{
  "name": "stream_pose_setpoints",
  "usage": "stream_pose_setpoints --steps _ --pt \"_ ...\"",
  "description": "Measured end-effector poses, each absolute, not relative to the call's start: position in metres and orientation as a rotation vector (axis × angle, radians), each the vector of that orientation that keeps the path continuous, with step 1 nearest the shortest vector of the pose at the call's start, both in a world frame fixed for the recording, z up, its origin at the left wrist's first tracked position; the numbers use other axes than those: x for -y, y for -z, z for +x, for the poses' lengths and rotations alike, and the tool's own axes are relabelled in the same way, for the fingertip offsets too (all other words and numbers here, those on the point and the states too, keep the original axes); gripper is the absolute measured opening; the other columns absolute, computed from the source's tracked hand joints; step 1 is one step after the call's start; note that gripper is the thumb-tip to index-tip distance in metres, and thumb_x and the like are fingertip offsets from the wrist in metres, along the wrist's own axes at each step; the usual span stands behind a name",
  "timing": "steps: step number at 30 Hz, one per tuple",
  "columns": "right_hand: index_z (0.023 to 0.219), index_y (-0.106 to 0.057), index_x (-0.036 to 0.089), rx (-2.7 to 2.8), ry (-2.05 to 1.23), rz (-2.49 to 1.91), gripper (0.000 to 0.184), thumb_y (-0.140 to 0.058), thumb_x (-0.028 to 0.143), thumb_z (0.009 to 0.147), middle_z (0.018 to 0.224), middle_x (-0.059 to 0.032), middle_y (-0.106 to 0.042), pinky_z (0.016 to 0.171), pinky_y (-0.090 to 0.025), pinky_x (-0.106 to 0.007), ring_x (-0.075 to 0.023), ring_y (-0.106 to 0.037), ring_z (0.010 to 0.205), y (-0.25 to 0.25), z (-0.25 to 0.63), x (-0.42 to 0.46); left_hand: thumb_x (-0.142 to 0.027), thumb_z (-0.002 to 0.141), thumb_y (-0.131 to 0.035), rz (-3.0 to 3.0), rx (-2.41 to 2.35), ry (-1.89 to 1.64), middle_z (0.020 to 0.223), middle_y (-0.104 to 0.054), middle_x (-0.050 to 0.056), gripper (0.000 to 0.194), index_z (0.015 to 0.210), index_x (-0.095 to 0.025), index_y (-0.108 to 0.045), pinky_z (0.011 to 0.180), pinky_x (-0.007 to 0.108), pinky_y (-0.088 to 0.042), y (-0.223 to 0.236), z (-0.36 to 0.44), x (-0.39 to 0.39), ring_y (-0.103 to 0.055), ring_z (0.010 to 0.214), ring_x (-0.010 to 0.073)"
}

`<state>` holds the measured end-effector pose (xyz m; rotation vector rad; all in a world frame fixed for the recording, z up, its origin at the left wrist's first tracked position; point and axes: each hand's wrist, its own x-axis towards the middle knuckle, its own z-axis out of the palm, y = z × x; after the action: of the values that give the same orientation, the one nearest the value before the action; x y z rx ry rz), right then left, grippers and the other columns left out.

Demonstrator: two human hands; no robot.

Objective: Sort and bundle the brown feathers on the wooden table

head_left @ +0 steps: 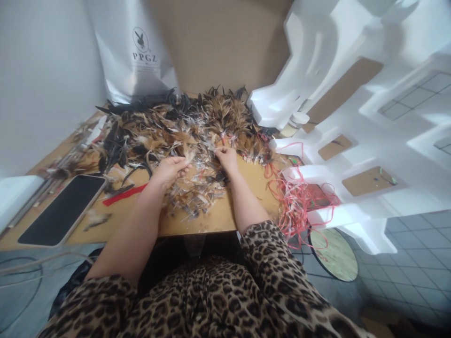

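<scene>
Separately, left hand (171, 171) pinches one pale feather (190, 154), right hand (227, 157) something unclear (214, 147); one phone (63, 210) lies nearby.

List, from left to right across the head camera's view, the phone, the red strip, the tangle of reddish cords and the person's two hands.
Phone → red strip → left hand → right hand → tangle of reddish cords

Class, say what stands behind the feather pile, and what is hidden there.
Behind the feather pile stand a silvery bag marked PPGZ and a brown panel. The feathers hide the bag's base.
</scene>
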<state>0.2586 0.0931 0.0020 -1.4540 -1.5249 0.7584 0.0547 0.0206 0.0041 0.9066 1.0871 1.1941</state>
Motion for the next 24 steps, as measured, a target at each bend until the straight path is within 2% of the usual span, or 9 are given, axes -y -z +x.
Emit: stream_pose_setpoints --steps 5,8,11,16,19,24 --pt "0.077 -0.068 0.018 1.872 -0.430 -1.755 0.021 -0.057 0.035 0.072 0.082 -0.0071 -0.068 0.073 -0.042 -0.028 -0.0180 -0.059 0.078 0.001 0.247 -0.090 -0.025 0.058 -0.076 0.874 -1.103 -1.213 0.064 -0.064 0.005 0.021 0.068 -0.009 -0.066 0.045 0.014 -0.039 -0.004 0.055 -0.021 -0.053 0.048 0.0042" --pt "0.076 -0.067 0.017 1.920 -0.414 -1.753 0.018 -0.054 0.030 0.073 0.082 -0.0073 -0.068 0.072 -0.042 -0.026 -0.0168 -0.059 0.079 0.003 0.242 -0.090 -0.024 0.058 -0.076 0.870 -1.097 -1.221 0.064 -0.064 0.005 0.021 0.069 -0.009 -0.065 0.044 0.014 -0.039 -0.002 0.055 -0.022 -0.053 0.048 0.0043" --pt "0.071 -0.065 0.014 1.847 -0.680 -1.531 0.017 -0.054 0.028 0.072 0.068 -0.0028 -0.064 0.062 -0.041 -0.021 -0.0113 -0.055 0.064 0.005 0.239 -0.090 -0.022 0.060 -0.075 0.855 -1.074 -1.239 0.065 -0.064 0.005 0.020 0.071 -0.008 -0.065 0.045 0.013 -0.039 0.000 0.055 -0.023 -0.054 0.049 0.0043" --pt "0.067 -0.060 0.012 1.531 -1.168 -1.304 0.015 -0.062 0.027 0.065 0.048 0.0051 -0.051 0.046 -0.033 -0.016 -0.0041 -0.041 0.043 0.001 0.236 -0.082 -0.017 0.063 -0.071 0.787 -1.056 -1.271 0.066 -0.066 0.006 0.015 0.074 -0.008 -0.064 0.045 0.013 -0.040 0.000 0.054 -0.024 -0.055 0.049 0.0047" --pt "0.067 -0.058 0.013 1.386 -1.363 -1.244 0.013 -0.063 0.025 0.064 0.047 0.0052 -0.053 0.041 -0.030 -0.015 -0.0035 -0.042 0.039 -0.004 0.234 -0.076 -0.015 0.065 -0.070 0.758 -1.033 -1.291 0.066 -0.066 0.006 0.013 0.074 -0.008 -0.064 0.046 0.013 -0.041 0.000 0.054 -0.023 -0.055 0.049 0.0047" --pt "0.069 -0.054 0.015 1.213 -1.572 -1.109 0.022 -0.070 0.026 0.059 0.051 0.0053 -0.056 0.039 -0.031 -0.014 -0.0045 -0.048 0.040 -0.007 0.232 -0.074 -0.012 0.067 -0.068 0.714 -1.012 -1.275 0.069 -0.067 0.008 0.011 0.076 -0.008 -0.064 0.045 0.014 -0.042 -0.001 0.055 -0.023 -0.058 0.052 0.0064"
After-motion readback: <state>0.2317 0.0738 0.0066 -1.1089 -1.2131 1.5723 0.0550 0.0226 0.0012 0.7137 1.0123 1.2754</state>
